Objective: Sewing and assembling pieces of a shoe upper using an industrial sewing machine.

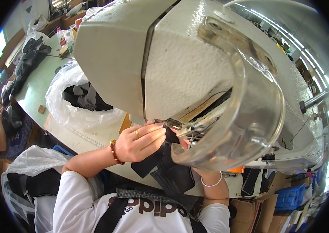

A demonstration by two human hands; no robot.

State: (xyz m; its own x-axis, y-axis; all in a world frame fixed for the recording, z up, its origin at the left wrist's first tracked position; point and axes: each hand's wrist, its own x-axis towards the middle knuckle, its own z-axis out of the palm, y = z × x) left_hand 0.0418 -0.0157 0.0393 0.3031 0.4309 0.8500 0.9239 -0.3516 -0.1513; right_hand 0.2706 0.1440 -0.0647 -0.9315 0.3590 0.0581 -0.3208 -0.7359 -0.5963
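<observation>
My left hand (141, 143) is raised beside the head of a large off-white sewing machine (112, 58), its fingers closed and pressed together. At its fingertips is a dark, narrow metal loop (173, 124); whether the hand grips it or it belongs to the machine cannot be told. Black fabric pieces (176, 171) hang over the table's front edge below both hands. Behind the machine's clear plastic shield (246, 128), my right hand (183, 142) shows only in part, close to the upper end of the fabric. Its fingers are mostly hidden.
A clear plastic bag (57, 91) with black and grey straps (88, 99) stands left on the pale green table (32, 93). Another bag of dark pieces (20, 171) sits lower left. A person (7, 128) works at far left. Cardboard and a blue basket (290, 197) are lower right.
</observation>
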